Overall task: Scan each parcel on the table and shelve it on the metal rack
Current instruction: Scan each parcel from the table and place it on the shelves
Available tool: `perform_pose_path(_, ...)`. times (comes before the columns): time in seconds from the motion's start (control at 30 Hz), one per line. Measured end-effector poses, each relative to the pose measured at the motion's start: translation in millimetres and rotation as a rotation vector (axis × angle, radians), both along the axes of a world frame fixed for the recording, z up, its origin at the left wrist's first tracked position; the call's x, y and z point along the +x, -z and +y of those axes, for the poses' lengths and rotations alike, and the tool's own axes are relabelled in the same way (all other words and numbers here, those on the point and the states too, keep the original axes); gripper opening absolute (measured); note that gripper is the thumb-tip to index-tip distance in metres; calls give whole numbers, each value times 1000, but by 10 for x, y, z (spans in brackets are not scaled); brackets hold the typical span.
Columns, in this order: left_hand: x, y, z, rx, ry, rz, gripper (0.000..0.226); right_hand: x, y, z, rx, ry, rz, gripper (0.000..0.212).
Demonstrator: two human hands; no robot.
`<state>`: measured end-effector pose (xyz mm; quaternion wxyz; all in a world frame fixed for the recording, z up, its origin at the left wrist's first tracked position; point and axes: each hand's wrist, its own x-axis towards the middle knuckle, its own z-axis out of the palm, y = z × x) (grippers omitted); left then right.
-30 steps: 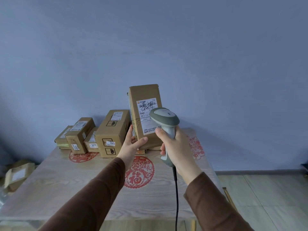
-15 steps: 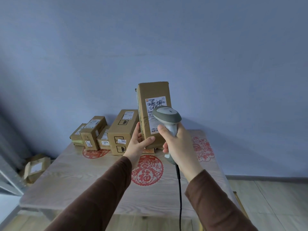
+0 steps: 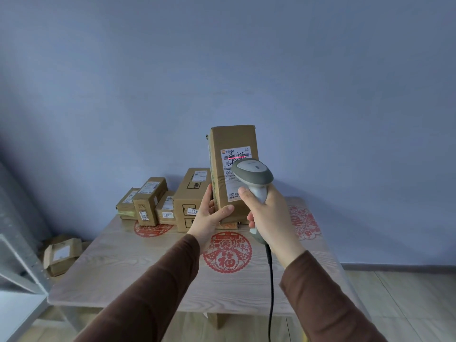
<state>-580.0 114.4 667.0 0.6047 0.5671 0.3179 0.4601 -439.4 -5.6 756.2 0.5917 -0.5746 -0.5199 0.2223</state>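
Note:
My left hand [image 3: 208,218] grips the lower end of a tall cardboard parcel [image 3: 232,141], held upright above the table with its white label facing me. My right hand [image 3: 267,215] grips the handle of a grey corded barcode scanner [image 3: 253,175], just in front of the label. A red scan line lies across the barcode on the label. Several more cardboard parcels [image 3: 191,193] stand at the table's far left. A corner of the metal rack [image 3: 17,257] shows at the left edge.
The wooden table [image 3: 138,267] bears red paper-cut decorations. A cardboard parcel [image 3: 63,255] lies on the floor between the rack and the table. The scanner cable [image 3: 271,292] hangs down over the table's front edge. Light wooden floor lies to the right.
The view has shifted left, bringing the rack into sight. The parcel and scanner stay together in front of me, and a red scan line now lies on the label.

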Motion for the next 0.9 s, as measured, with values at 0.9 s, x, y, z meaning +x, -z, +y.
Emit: perform_pose_path(0.9, -5503, -168, -2047, -98, -718, 62, 72, -4988, 552, 30, -275, -743, 436, 50)
